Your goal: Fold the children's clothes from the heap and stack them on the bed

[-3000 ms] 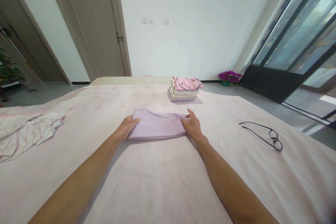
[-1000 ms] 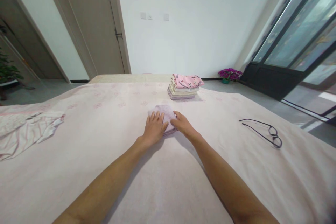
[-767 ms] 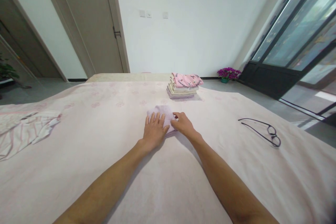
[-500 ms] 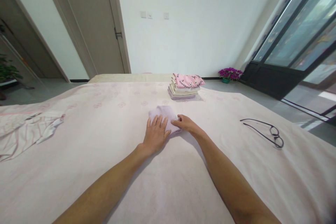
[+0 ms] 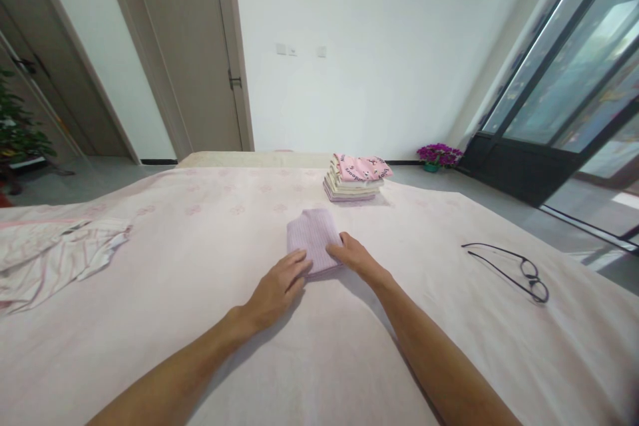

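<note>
A folded lilac ribbed cloth (image 5: 313, 234) lies on the pale pink bedsheet in the middle of the view. The fingers of my left hand (image 5: 281, 285) rest together on its lower left corner. My right hand (image 5: 355, 255) pinches its right edge, with the thumb on top and the other fingers at the side. Beyond the cloth stands a stack of folded clothes (image 5: 353, 185), topped by a pink printed piece (image 5: 362, 168).
Crumpled striped clothing (image 5: 60, 256) lies at the left. Black-framed glasses (image 5: 529, 274) rest on the sheet (image 5: 424, 266) at the right. Purple flowers (image 5: 439, 155) stand on the floor beyond, near a dark-framed glass door.
My left hand has slid off the top of the cloth toward its lower left corner, uncovering more of it. My right hand keeps its grip. The view has tilted up slightly.
</note>
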`<state>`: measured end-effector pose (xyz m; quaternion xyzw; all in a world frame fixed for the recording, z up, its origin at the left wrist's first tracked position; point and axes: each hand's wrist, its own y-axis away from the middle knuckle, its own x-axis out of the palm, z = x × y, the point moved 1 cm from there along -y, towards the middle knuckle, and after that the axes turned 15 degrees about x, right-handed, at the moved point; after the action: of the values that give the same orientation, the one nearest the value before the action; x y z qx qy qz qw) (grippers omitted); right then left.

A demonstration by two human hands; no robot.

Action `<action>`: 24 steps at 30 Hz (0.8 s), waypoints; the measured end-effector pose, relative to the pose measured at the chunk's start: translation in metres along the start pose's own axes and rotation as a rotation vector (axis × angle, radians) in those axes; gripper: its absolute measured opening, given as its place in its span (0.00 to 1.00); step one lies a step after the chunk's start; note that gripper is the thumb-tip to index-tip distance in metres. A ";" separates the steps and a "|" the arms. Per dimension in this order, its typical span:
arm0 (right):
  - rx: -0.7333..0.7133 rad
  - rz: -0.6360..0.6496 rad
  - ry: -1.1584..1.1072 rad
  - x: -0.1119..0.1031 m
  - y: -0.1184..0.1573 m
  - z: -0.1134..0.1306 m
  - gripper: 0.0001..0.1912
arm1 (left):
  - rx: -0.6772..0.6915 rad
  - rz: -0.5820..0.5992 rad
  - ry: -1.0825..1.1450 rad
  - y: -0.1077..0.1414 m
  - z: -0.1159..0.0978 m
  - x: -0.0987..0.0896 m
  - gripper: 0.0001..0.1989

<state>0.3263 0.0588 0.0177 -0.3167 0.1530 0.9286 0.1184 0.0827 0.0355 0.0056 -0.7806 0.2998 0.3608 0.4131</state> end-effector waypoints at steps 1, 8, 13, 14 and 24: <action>0.012 -0.002 -0.028 0.002 0.003 0.002 0.15 | -0.037 -0.088 0.029 0.005 0.007 -0.008 0.20; 0.055 0.187 -0.478 0.018 -0.001 0.034 0.18 | -0.431 -0.341 -0.133 0.040 0.078 -0.043 0.19; 0.009 0.139 -0.742 0.017 -0.056 0.075 0.20 | -0.448 -0.206 -0.237 0.042 0.086 -0.042 0.18; 0.006 0.125 -0.770 0.016 -0.070 0.083 0.19 | -0.424 -0.183 -0.254 0.040 0.083 -0.042 0.18; 0.012 -0.028 -0.761 0.020 -0.189 0.120 0.17 | -0.365 -0.158 -0.326 0.029 0.079 -0.042 0.16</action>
<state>0.3044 0.2792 0.0565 0.0496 0.0990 0.9772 0.1812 0.0122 0.0965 -0.0045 -0.7947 0.0974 0.4965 0.3353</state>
